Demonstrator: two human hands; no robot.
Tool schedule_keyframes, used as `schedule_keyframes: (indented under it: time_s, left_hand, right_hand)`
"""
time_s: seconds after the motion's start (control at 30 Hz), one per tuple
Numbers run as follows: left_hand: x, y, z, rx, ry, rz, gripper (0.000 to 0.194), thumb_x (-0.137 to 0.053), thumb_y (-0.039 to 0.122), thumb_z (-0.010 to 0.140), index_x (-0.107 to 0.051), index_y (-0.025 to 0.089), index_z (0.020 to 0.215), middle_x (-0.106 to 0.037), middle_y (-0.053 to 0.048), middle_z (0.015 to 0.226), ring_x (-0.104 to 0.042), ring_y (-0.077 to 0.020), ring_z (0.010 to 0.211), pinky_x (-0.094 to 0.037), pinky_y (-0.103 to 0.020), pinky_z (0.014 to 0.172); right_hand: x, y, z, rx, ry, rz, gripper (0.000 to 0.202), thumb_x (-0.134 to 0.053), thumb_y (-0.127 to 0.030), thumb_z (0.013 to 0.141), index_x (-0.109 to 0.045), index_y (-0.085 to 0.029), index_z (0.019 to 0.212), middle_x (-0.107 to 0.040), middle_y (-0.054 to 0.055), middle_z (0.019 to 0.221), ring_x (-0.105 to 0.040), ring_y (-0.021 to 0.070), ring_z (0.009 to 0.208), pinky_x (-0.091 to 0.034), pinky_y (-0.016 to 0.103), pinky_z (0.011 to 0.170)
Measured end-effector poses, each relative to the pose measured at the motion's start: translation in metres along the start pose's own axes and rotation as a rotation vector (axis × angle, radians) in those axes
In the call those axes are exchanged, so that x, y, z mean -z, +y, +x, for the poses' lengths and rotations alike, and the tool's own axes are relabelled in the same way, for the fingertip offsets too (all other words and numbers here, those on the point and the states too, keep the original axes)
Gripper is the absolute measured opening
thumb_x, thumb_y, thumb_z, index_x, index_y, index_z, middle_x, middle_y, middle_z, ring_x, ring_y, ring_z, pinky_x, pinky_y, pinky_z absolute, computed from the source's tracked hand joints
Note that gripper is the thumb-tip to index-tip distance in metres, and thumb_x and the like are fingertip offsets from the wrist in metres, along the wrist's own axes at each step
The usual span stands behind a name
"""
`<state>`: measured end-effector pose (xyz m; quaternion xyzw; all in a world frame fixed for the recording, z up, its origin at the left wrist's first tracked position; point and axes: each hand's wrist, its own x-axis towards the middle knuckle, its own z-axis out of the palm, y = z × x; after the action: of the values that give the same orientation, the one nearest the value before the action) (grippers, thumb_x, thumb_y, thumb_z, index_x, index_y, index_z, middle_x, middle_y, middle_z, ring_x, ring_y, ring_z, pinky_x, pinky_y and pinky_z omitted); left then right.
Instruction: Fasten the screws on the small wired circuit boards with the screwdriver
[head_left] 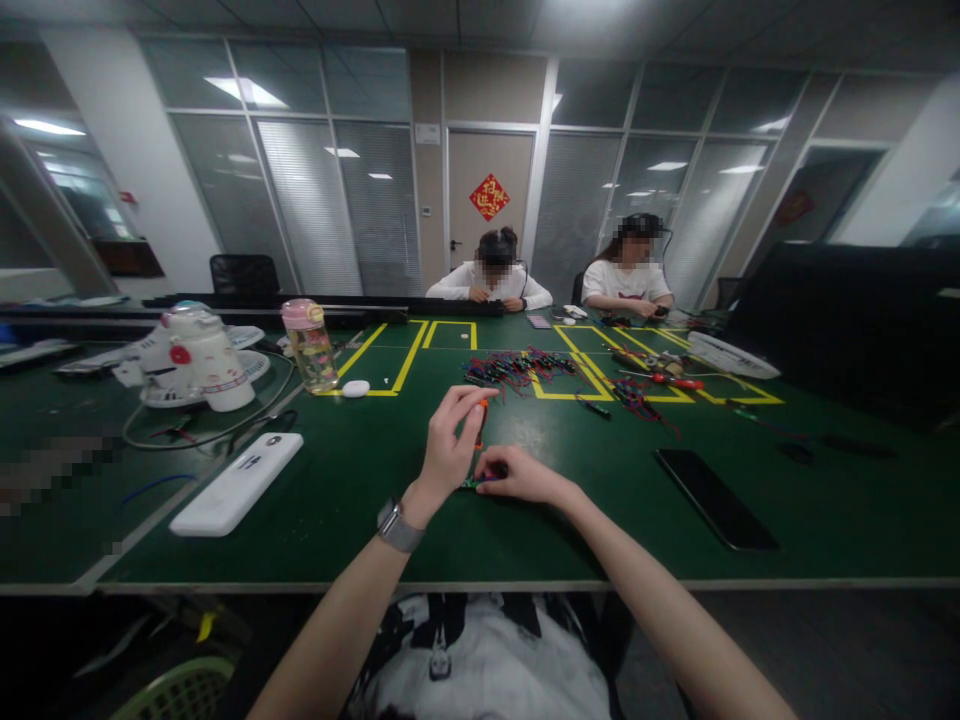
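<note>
My left hand [448, 440], with a watch on its wrist, is closed around an upright orange-and-black screwdriver [481, 430]. The tool's lower end comes down close to a small green circuit board [469, 485] on the table; whether they touch cannot be made out. My right hand [521, 473] is closed at the board's right side, its fingers pinching the board and its thin coloured wires. Those fingers hide most of the board. Beyond my hands lies a heap of similar small boards with red and blue wires [517, 368].
On the green table [360, 530] lie a white power bank [238, 485] at left and a black phone [716, 500] at right. A pink-lidded bottle [311, 345], a white jug [214, 355] and a white case [355, 389] stand farther left. Two people [491, 280] sit across the table.
</note>
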<state>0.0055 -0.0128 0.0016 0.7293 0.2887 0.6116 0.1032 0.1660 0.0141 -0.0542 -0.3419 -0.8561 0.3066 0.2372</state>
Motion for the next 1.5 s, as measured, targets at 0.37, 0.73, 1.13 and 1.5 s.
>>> schedule_keyframes:
  time_s: [0.37, 0.73, 1.13, 1.5]
  left_hand:
    - [-0.0004, 0.0002, -0.0009, -0.044, 0.118, 0.089, 0.017, -0.062, 0.019, 0.087, -0.070, 0.022, 0.101, -0.051, 0.000, 0.080, -0.053, -0.0114, 0.073, -0.045, -0.024, 0.069]
    - [-0.0017, -0.0027, 0.0005, -0.065, 0.101, 0.068, 0.015, -0.071, 0.024, 0.082, -0.072, 0.024, 0.097, -0.049, 0.000, 0.085, -0.051, -0.0125, 0.079, -0.044, -0.024, 0.071]
    - [-0.0006, -0.0025, -0.0035, 0.063, -0.038, -0.126, 0.030, -0.043, 0.024, 0.098, -0.059, 0.020, 0.122, -0.063, -0.006, 0.095, -0.062, -0.0149, 0.085, -0.049, -0.029, 0.079]
    - [-0.0014, -0.0012, -0.0013, -0.035, 0.052, 0.077, 0.024, -0.060, 0.027, 0.090, -0.067, 0.022, 0.112, -0.052, -0.001, 0.083, -0.054, -0.0126, 0.077, -0.046, -0.025, 0.072]
  right_hand:
    - [0.0012, -0.0020, -0.0012, -0.006, -0.002, -0.007, 0.011, -0.074, -0.018, 0.073, -0.070, -0.014, 0.082, -0.055, -0.003, 0.068, -0.048, 0.0103, 0.062, -0.035, 0.021, 0.058]
    - [0.0014, -0.0036, -0.0004, -0.004, -0.007, 0.011, 0.010, -0.074, -0.017, 0.073, -0.069, -0.014, 0.082, -0.053, -0.004, 0.065, -0.047, 0.0098, 0.060, -0.034, 0.021, 0.058]
    - [0.0012, -0.0028, -0.0007, 0.004, 0.005, -0.008, 0.011, -0.074, -0.019, 0.073, -0.069, -0.014, 0.082, -0.055, -0.003, 0.069, -0.048, 0.0104, 0.063, -0.037, 0.020, 0.059]
    - [0.0013, -0.0032, -0.0006, -0.006, -0.011, -0.009, 0.010, -0.073, -0.019, 0.074, -0.069, -0.014, 0.082, -0.055, -0.003, 0.068, -0.049, 0.0106, 0.062, -0.036, 0.021, 0.059]
